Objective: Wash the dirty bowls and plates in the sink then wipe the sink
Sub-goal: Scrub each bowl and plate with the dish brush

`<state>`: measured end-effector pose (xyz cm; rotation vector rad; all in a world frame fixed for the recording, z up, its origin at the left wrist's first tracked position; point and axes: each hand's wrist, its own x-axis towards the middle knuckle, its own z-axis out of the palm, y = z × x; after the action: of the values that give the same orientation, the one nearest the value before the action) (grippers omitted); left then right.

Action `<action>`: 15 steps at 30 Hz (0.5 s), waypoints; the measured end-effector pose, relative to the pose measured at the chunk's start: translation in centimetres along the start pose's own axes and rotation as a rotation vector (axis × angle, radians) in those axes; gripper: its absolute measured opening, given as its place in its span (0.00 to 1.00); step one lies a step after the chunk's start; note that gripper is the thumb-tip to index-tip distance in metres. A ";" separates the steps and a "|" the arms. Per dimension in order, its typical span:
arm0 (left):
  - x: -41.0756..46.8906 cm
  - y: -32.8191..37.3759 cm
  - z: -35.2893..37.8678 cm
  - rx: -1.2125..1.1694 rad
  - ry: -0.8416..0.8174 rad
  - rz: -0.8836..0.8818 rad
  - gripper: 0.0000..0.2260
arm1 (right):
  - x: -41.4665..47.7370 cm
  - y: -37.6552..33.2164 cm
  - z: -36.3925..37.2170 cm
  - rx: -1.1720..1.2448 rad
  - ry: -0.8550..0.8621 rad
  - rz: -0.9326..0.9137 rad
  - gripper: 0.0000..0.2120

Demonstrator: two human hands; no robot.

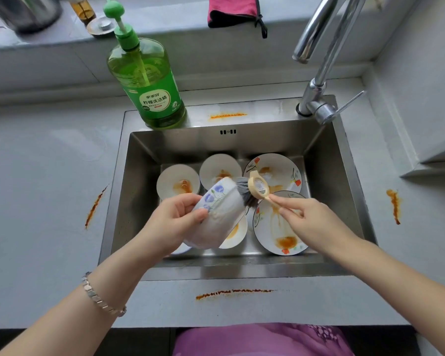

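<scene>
Nearest, a crusty orange streak [231,292] lies on the grey counter [49,176] along the sink's front edge. Similar streaks mark the counter off its left and right edges. They look dried, so a wet wipe may well smear them.

Over the steel sink [242,271], the left hand [176,219] grips a bowl [217,214], fingers curled round its base and thumb pressed on its wall. The bowl is tipped on its side, mouth to the right, held clear above the other dishes. It is glazed white with blue flowers and looks filmed with suds. That slick glaze could slip from a one-handed hold and chip the crockery below.

The right hand [308,222] pinches the flat beige plastic handle of a brush [258,187], whose dark bristles sit at the bowl's mouth. Hard scrubbing might twist the bowl loose.

Below lies a round, sauce-stained plate [280,227] at the sink's right side, with more smooth white dishes [177,182] towards the back wall.

A clear green plastic soap bottle [149,83] stands at the back-left corner and a chrome tap [319,73] at the back-right. A soft pink cloth [234,11] lies on the ledge beyond.
</scene>
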<state>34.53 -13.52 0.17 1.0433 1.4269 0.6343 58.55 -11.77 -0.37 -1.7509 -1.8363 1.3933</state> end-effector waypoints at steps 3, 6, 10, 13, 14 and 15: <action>-0.1 0.1 -0.6 -0.023 -0.002 0.038 0.07 | -1.1 -0.4 0.6 0.156 -0.043 -0.057 0.17; -0.2 0.1 -0.8 -0.029 -0.001 0.042 0.06 | -1.0 -0.4 0.9 0.176 -0.081 -0.082 0.17; -0.5 0.1 -0.6 -0.110 -0.008 0.038 0.03 | 1.0 2.8 0.9 0.310 0.019 0.105 0.17; -0.5 -0.4 0.1 -0.229 -0.019 0.055 0.10 | 1.1 3.3 1.5 0.621 -0.015 0.230 0.24; -0.5 -0.5 0.3 -0.270 -0.027 0.051 0.11 | 1.2 2.9 1.8 0.692 -0.063 0.227 0.27; -0.4 -0.5 0.5 -0.316 -0.042 0.045 0.11 | 1.5 2.9 2.0 0.716 -0.106 0.205 0.31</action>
<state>34.81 -14.20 -0.17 0.8354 1.2219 0.8361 58.56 -11.84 -4.15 -1.5119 -0.9966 1.9335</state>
